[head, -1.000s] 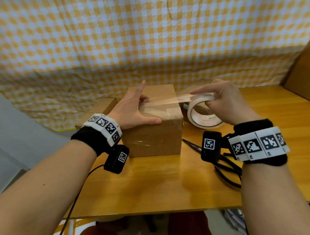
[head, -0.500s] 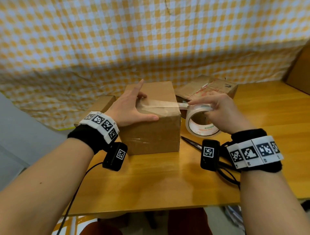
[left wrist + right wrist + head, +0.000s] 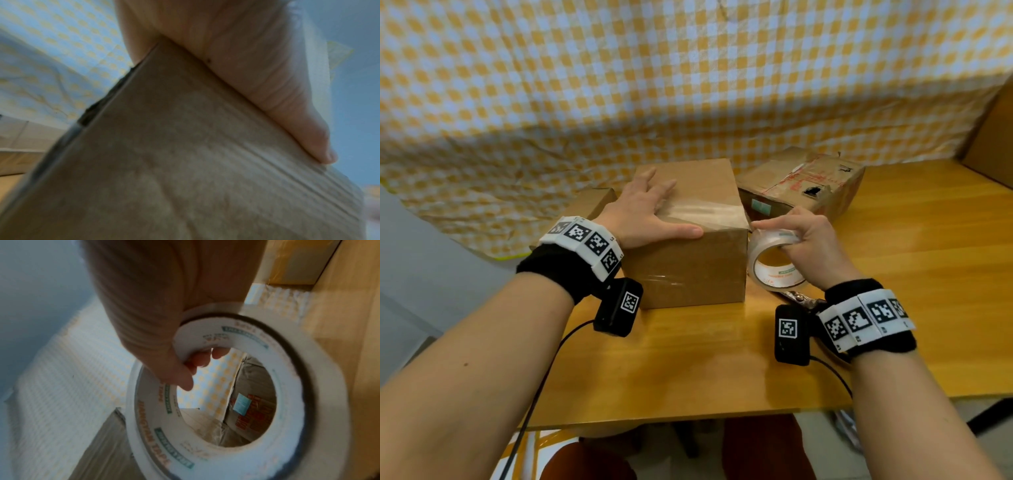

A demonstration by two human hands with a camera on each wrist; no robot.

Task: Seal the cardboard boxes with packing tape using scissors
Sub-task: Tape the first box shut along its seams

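Observation:
A plain cardboard box (image 3: 688, 263) stands mid-table, with a strip of clear tape (image 3: 705, 210) running across its top to the right edge. My left hand (image 3: 650, 209) lies flat on the box top, fingers straight, thumb along the front edge; the left wrist view shows the palm (image 3: 246, 65) pressing the box (image 3: 164, 162). My right hand (image 3: 801, 240) grips the tape roll (image 3: 774, 263) just right of the box, fingers curled through its core (image 3: 205, 356). The roll (image 3: 236, 402) stays joined to the strip. The scissors (image 3: 799, 297) lie on the table beneath my right wrist, mostly hidden.
A worn box (image 3: 801, 185) with red print sits behind the roll at the right. A smaller box (image 3: 594, 202) shows behind my left hand. The wooden table (image 3: 928, 240) runs to a checkered cloth backdrop (image 3: 688, 85); a cardboard sheet (image 3: 993, 137) leans at far right.
My right hand has brought the roll down and in towards the box's right edge, laying the raised strip down onto the top. My left hand has stayed pressed on the box.

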